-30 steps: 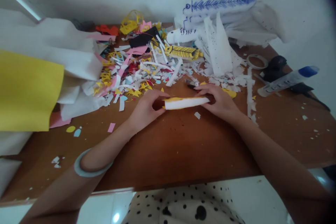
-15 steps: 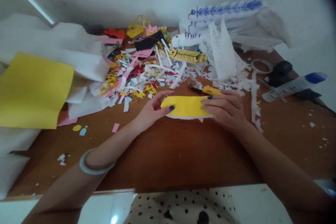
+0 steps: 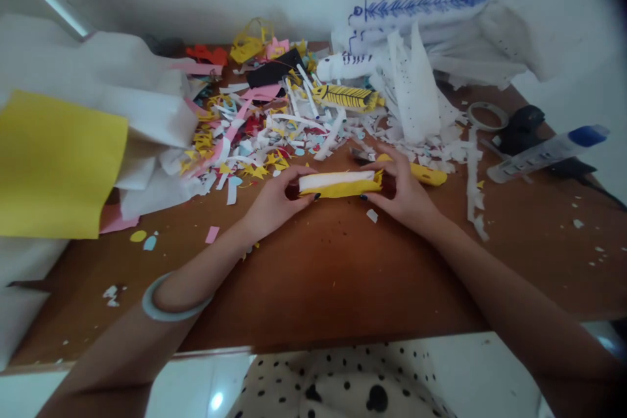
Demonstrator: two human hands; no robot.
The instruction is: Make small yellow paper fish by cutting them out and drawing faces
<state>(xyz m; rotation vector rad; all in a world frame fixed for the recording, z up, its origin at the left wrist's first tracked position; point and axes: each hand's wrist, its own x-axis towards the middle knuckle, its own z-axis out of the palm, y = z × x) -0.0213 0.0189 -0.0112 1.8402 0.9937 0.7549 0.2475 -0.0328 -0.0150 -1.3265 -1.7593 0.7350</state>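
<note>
1. Head view, the held thing: a rolled paper piece (image 3: 339, 183), white on top and yellow below, lifted just above the bare wooden table (image 3: 318, 274), roughly at the middle of the desk's near half.
2. Head view, long axis: running left to right across the picture, close to level, the right end flared into a ragged yellow edge.
3. Head view, left hand (image 3: 272, 202): clenched on the left end of the roll, thumb on top and fingers curled beneath, a pale bangle (image 3: 166, 304) farther down the forearm.
4. Head view, right hand (image 3: 405, 192): pinching the right end of the same roll, fingertips wrapped round the yellow edge, dark nail polish showing.
5. Head view, which way from the grip: roll lying between the two hands, inward of each palm; both equally near, each touching one end, neither reaching.
6. Head view, just beyond the right hand: a small yellow-handled tool (image 3: 421, 173) lying on the table, near the knuckles but not touched; type too blurred to tell.
7. Head view, farther off: a heap of paper scraps (image 3: 264, 137) behind the roll, a yellow sheet (image 3: 59, 166) well off to the left, a tape ring (image 3: 487, 116) and a blue-capped glue tube (image 3: 546, 153) well apart on the right.
</note>
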